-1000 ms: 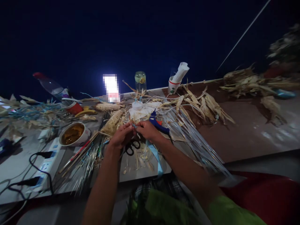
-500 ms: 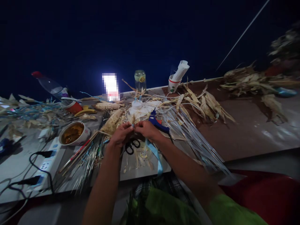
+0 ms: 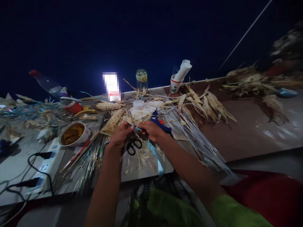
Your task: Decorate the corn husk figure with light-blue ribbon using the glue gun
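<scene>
My left hand (image 3: pixel 121 134) is closed, pinching the base of a small piece of dried corn husk (image 3: pixel 131 119) that points upward. Fingertip to fingertip with it, my right hand (image 3: pixel 151 129) pinches light blue ribbon (image 3: pixel 136 127) at the husk's base. A longer stretch of this ribbon (image 3: pixel 158 159) hangs below my right hand towards the table's front edge. Black-handled scissors (image 3: pixel 133 147) lie just under my hands, their blades hidden. Beyond my right wrist rests a blue glue gun (image 3: pixel 161 123). Corn cobs (image 3: pixel 114 123) lie beyond my left hand.
Clear sticks (image 3: pixel 196 138) and dried husks (image 3: pixel 205 104) spread to the right. At left are a bowl of brown liquid (image 3: pixel 74 134), a power strip (image 3: pixel 47 165) with cords, and thin wires (image 3: pixel 88 170). A jar (image 3: pixel 141 78), paper cup (image 3: pixel 176 84) and bright screen (image 3: pixel 111 85) stand behind.
Blue ribbon now shows between my fingertips at the husk's base. My right hand has turned slightly and shifted a little to the right; my left hand stays nearly in place.
</scene>
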Available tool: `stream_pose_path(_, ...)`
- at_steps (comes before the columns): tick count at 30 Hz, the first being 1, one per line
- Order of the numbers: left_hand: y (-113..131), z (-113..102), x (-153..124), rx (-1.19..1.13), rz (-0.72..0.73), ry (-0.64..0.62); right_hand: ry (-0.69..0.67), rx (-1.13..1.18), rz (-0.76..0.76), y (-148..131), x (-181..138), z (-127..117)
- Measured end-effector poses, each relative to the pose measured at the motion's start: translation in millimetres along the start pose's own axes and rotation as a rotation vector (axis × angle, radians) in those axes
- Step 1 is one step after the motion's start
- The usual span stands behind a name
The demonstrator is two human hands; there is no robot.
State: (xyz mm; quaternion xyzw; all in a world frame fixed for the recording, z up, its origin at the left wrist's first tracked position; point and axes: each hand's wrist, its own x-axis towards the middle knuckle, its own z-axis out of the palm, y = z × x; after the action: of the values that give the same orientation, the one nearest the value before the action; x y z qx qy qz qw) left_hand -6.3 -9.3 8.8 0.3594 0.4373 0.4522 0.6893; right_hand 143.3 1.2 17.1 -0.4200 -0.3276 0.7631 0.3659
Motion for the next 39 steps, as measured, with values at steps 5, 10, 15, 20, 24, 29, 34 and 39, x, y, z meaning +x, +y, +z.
stream_pose_path(5, 1.8, -2.8, -0.6, -0.031, 0.038, -0.009, -0.066, 0.039, -0.003, -0.6, -1.5, -3.0)
stream_pose_path(10, 5.5, -7.2, 0.4, 0.011, 0.037, 0.038, 0.001, -0.159, -0.159, 3.8, 1.7, -5.7)
stream_pose_path(15, 10.6, -4.6, 0.0, -0.033, 0.015, 0.085, 0.225, -0.337, -0.514, 1.8, 6.4, -11.1)
stream_pose_path(20, 8.6, -6.0, 2.2, -0.077, -0.017, 0.070, 0.375, -0.477, -0.617, -23.4, -8.2, -21.0)
stream_pose_path(24, 5.4, -8.3, 2.0, -0.092, -0.015, 0.000, 0.432, -0.634, -0.623, -45.3, -30.8, -38.6)
stream_pose_path(29, 3.7, -6.9, 1.0, -0.105, -0.037, -0.077, 0.480, -1.115, -0.463, -48.1, -49.2, -71.7)
stream_pose_path(34, 1.4, -7.1, 3.8, -0.133, -0.009, -0.116, 0.448, -1.595, -0.289, -32.9, -47.4, -73.7)
stream_pose_path(39, 3.2, -6.5, 3.3, -0.118, -0.032, -0.033, 0.384, -1.760, -0.125, -20.4, -36.0, -56.1)
